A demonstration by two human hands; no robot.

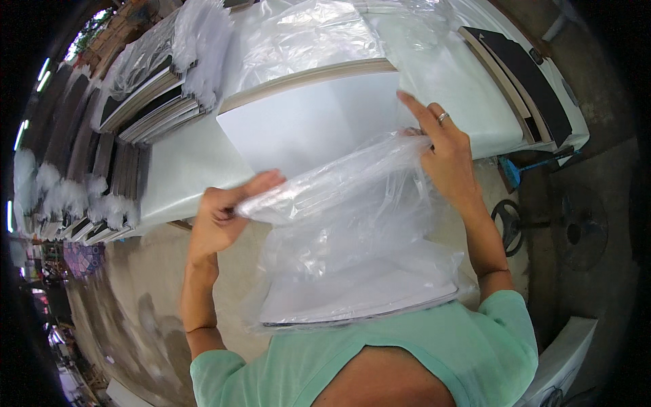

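- The left hand (220, 217) is closed, pinching the near-left edge of a clear plastic bag (352, 224) between thumb and curled fingers; that grip seems to hold the bag's mouth taut.
- The right hand (444, 152) grips the opposite edge of the bag's mouth with its lower fingers, while the forefinger points out over the white table (183, 176). A ring sits on one finger.
- A flat white board (305, 125) lies partly inside the bag: its far end sticks out of the mouth over the table, and its near end shows through the plastic, close to the person's chest. The two hands, spread to either side of the board, look placed to keep the opening wide around it.
- Left of the board, stacks of flat boards with bunched plastic bags (169, 88) stand on the table.
- Right of the board, a dark flat panel (522, 74) lies at the table's far edge.
- Beyond the board, loose clear plastic sheeting (305, 41) is spread out.
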